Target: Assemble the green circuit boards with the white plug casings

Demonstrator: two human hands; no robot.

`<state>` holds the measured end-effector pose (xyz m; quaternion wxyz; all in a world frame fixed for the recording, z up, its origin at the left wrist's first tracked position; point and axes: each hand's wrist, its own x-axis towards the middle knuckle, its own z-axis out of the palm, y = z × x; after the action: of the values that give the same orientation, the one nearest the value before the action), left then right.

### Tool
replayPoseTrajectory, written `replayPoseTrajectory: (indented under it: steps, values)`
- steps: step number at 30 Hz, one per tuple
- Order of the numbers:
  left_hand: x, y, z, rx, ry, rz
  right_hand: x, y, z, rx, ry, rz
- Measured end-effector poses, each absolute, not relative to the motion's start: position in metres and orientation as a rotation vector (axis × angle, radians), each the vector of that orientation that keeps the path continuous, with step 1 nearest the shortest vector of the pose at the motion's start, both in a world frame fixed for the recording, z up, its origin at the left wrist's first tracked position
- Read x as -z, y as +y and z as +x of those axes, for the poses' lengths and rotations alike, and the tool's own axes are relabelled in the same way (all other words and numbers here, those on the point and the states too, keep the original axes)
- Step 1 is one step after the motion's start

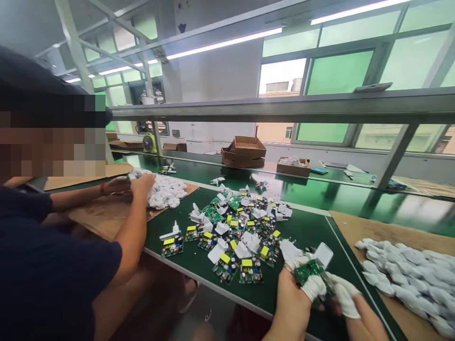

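the green workbench [313,232] runs across the view, its smooth mat keeping small parts visible and easy to slide. on its right end a brown cardboard sheet [359,227] bears a heap of glossy white plug housings [408,274], apparently kept on one side, apart from the bare boards. in the middle lies a loose scatter of circuit boards [234,246], green with yellow blocks and dark cylinders, mixed with white shell pieces, all within arm's reach. to the left a co-worker's hands [140,182] are closed on a small white part beside another white heap [165,192].

nearest the camera, the left hand [295,293], white cots on its fingertips, pinches a small green circuit board [308,270] held tilted above the bench edge, just below a white housing shell [323,255]. the right hand [350,303], also in cots, is curled against the board's right side; whether it grips anything i cannot tell.
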<state>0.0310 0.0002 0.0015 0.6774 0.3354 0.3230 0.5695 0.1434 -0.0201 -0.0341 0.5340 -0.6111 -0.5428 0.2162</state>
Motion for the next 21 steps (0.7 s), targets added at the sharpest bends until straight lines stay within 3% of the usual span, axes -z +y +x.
replayPoseTrajectory:
  steps: [10, 21]
  values:
    - [-0.001, 0.006, 0.028, -1.265, 0.616, 0.844, -0.007, -0.021, 0.113, -0.851, -1.239, -1.323]
    - [0.009, 0.008, 0.026, -1.307, 0.707, 1.114, -0.006, -0.008, 0.117, -1.020, -1.264, -1.351]
